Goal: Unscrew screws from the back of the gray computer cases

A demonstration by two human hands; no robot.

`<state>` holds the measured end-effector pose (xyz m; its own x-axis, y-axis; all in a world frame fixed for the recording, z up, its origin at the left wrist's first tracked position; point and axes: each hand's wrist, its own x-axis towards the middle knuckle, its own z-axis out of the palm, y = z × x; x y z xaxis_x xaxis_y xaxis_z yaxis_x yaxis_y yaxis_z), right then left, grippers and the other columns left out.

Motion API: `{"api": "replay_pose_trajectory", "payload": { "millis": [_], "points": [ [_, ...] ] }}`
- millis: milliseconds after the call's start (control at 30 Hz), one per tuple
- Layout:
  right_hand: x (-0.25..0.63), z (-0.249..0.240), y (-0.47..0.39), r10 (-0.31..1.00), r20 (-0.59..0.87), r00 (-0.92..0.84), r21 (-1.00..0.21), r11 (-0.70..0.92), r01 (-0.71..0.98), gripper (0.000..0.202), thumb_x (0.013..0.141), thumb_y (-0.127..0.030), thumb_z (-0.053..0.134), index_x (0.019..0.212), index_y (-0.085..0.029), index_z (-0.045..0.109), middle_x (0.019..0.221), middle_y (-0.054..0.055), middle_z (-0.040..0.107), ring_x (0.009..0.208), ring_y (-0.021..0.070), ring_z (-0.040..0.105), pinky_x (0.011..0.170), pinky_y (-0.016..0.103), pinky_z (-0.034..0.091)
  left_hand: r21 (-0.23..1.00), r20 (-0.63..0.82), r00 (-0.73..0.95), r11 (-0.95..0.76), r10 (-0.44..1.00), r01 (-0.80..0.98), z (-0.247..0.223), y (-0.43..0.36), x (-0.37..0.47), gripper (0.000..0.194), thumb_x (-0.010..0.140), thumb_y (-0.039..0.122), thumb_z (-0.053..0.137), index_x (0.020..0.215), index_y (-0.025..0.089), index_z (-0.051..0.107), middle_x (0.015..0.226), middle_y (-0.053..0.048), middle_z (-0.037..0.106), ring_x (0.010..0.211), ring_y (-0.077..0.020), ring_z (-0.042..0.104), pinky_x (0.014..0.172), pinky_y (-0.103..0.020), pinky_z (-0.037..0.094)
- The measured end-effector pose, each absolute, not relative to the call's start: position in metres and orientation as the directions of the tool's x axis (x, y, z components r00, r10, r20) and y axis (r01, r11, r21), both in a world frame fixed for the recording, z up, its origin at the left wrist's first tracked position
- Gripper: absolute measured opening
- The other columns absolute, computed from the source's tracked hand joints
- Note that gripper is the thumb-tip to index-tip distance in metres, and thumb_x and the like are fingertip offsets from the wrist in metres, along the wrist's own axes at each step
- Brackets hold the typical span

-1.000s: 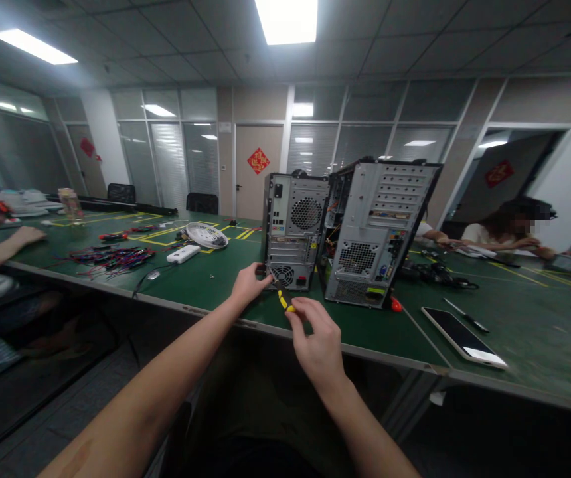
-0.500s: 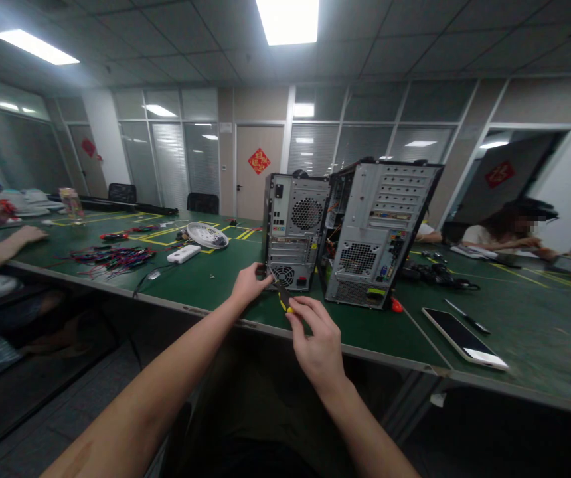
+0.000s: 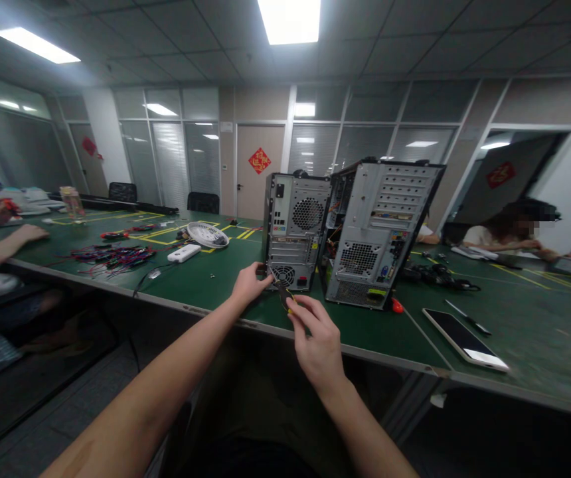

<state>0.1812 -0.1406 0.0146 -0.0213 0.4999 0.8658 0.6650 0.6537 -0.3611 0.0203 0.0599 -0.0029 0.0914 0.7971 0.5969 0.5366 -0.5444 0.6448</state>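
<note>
A screwdriver [image 3: 284, 296] with a black and yellow handle is pinched between the fingertips of my right hand [image 3: 319, 338]. Its tip points up and left at the lower left corner of the smaller computer case [image 3: 294, 249], by the bottom fan grille; the exact contact point is too small to make out. At that same corner my left hand [image 3: 251, 283] is closed, thumb on the back panel and fingers at the side edge. Close by on the right stands a larger computer case [image 3: 365, 239], its rear panel turned towards me.
To the right lie a phone [image 3: 463, 340], a slim pen-like tool [image 3: 469, 317] and black cables [image 3: 435, 275]. On the left are bundled wires [image 3: 112, 257], a white power strip [image 3: 184, 253] and a white basket [image 3: 208, 235]. Another person's hands [image 3: 29, 234] rest at far left; someone sits at right.
The screwdriver handle has turned between my right fingertips, so its yellow marks face differently. My left hand and both cases stay where they were.
</note>
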Motion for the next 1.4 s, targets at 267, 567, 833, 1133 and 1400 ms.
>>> {"api": "replay_pose_trajectory", "payload": {
  "millis": [267,567,833,1133,1400],
  "points": [
    [0.1802,0.0143,-0.1401,0.546,0.835,0.065,-0.459,0.626,0.631,0.009,0.094,-0.023,0.072,0.102,-0.020,0.075,0.103,0.008,0.071,0.083,0.0182,0.072,0.078,0.031,0.063,0.638,0.589,0.092,-0.532,0.803,0.557,-0.0019,0.0601,0.0205,0.034,0.085,0.040,0.078,0.111,0.018,0.071,0.111,-0.011,0.080,0.104,-0.0244,0.076,0.096,-0.036,0.059],
    [0.1801,0.0142,-0.1402,0.492,0.870,0.011,-0.381,0.659,0.648,0.028,0.099,-0.014,0.060,0.120,-0.023,0.077,0.116,0.010,0.073,0.106,0.0209,0.072,0.096,0.035,0.061,0.638,0.601,0.096,-0.548,0.794,0.541,-0.0022,0.0597,0.0205,0.032,0.085,0.038,0.077,0.109,0.018,0.070,0.108,-0.011,0.080,0.101,-0.0242,0.077,0.094,-0.036,0.060],
    [0.1782,0.0146,-0.1408,0.491,0.870,0.035,-0.393,0.649,0.652,0.024,0.098,-0.017,0.062,0.116,-0.022,0.078,0.112,0.010,0.074,0.102,0.0214,0.073,0.093,0.035,0.062,0.640,0.597,0.093,-0.543,0.797,0.543,-0.0006,0.0579,0.0208,0.031,0.085,0.036,0.078,0.110,0.019,0.071,0.110,-0.010,0.080,0.103,-0.0242,0.077,0.095,-0.036,0.060],
    [0.1783,0.0130,-0.1402,0.519,0.853,0.051,-0.427,0.640,0.638,0.019,0.097,-0.020,0.066,0.111,-0.022,0.079,0.106,0.009,0.074,0.095,0.0211,0.073,0.088,0.034,0.063,0.633,0.605,0.098,-0.553,0.790,0.542,-0.0050,0.0636,0.0203,0.031,0.085,0.037,0.078,0.110,0.020,0.071,0.110,-0.009,0.080,0.102,-0.0237,0.076,0.095,-0.036,0.059],
    [0.1787,0.0137,-0.1407,0.500,0.866,-0.006,-0.376,0.658,0.652,0.031,0.101,-0.016,0.056,0.122,-0.025,0.076,0.118,0.010,0.072,0.107,0.0213,0.072,0.095,0.035,0.061,0.638,0.607,0.096,-0.556,0.789,0.533,-0.0042,0.0617,0.0201,0.032,0.085,0.039,0.078,0.110,0.020,0.072,0.108,-0.009,0.081,0.101,-0.0237,0.077,0.094,-0.035,0.060]
  ]
}}
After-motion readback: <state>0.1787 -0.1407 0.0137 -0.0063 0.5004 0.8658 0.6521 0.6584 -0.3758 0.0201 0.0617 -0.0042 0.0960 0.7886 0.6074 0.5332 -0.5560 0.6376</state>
